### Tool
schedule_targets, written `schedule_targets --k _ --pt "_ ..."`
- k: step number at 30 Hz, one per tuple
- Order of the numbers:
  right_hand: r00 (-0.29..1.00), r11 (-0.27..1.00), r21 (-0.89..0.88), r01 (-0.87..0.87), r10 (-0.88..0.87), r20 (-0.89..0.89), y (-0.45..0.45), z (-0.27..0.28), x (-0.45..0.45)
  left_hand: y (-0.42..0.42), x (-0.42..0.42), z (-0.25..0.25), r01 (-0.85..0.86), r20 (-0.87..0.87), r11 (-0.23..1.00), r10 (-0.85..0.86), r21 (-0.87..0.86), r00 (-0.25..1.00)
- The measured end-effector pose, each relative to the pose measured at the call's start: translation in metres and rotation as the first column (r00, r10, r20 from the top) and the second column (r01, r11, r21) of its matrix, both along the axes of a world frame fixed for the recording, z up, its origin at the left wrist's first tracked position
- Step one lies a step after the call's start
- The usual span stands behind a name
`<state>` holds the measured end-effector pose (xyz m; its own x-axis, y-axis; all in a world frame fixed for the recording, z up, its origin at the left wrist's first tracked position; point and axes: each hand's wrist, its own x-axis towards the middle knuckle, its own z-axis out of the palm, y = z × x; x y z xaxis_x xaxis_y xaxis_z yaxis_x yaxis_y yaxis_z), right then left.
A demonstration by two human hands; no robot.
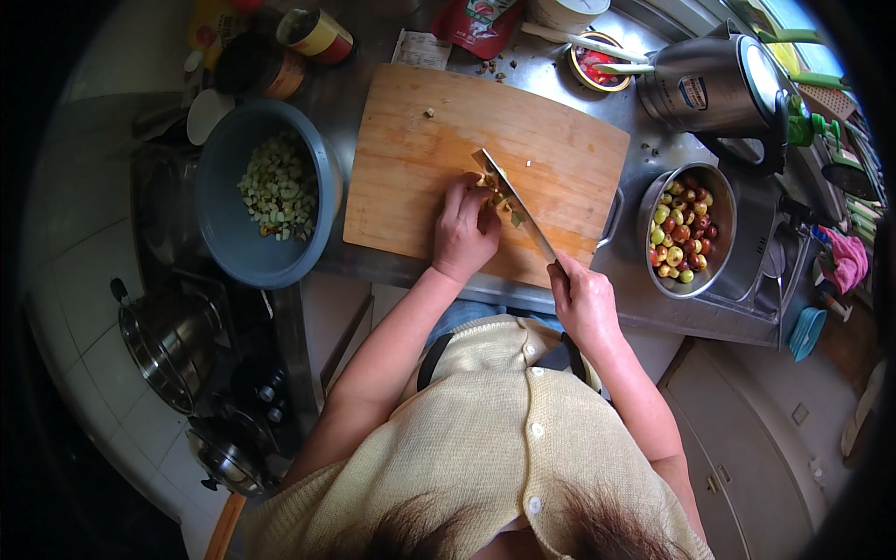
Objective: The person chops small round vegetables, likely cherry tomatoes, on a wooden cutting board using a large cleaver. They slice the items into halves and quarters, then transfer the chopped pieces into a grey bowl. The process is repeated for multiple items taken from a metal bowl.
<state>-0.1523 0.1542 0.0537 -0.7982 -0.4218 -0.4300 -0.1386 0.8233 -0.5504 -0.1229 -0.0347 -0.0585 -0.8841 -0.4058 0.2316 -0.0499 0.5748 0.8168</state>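
My right hand (pixel 584 297) grips the handle of a kitchen knife (pixel 526 211), its blade slanting up and left across the wooden cutting board (pixel 413 182). Beside the blade, my left hand (pixel 465 227) has its fingers curled over pieces of cut fruit (pixel 502 199) on the board. Some green-skinned pieces lie against the blade; the fingers partly hide the rest. To the right, a steel bowl (pixel 651 273) holds many whole red and green jujubes (pixel 682 227). A blue-grey basin (pixel 222 203) on the left contains small pale diced pieces (pixel 276 185).
A steel electric kettle (pixel 700 77) and a round lid (pixel 600 61) stand at the back right. Jars (pixel 315 38) and a red pouch (pixel 479 24) are behind the board. Steel pots (pixel 164 343) sit on the stove at left. The sink (pixel 749 231) is at right.
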Motion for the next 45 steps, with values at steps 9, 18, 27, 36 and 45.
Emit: schedule_targets --k 9,18,27,36,45 --pt "0.999 0.998 -0.061 0.016 -0.014 0.045 -0.007 -0.004 -0.002 -0.008 0.006 0.007 -0.054 -0.041 0.981 0.047 -0.184 0.998" --pt "0.997 0.997 0.017 -0.077 0.076 0.015 -0.017 0.007 -0.013 -0.007 0.002 -0.008 -0.077 -0.139 0.983 0.053 -0.169 0.989" --pt "0.988 0.984 0.090 -0.153 0.150 0.039 -0.027 -0.004 -0.026 -0.007 0.002 -0.008 -0.079 -0.161 0.980 0.049 -0.182 0.986" --pt "0.988 0.993 -0.033 -0.115 0.111 -0.107 -0.017 -0.020 -0.008 -0.006 0.002 -0.010 -0.106 -0.158 0.973 0.075 -0.203 0.985" --pt "0.995 0.992 -0.080 0.095 -0.095 0.007 0.009 -0.011 -0.015 -0.038 -0.038 0.007 0.288 0.083 0.942 -0.278 -0.169 0.957"
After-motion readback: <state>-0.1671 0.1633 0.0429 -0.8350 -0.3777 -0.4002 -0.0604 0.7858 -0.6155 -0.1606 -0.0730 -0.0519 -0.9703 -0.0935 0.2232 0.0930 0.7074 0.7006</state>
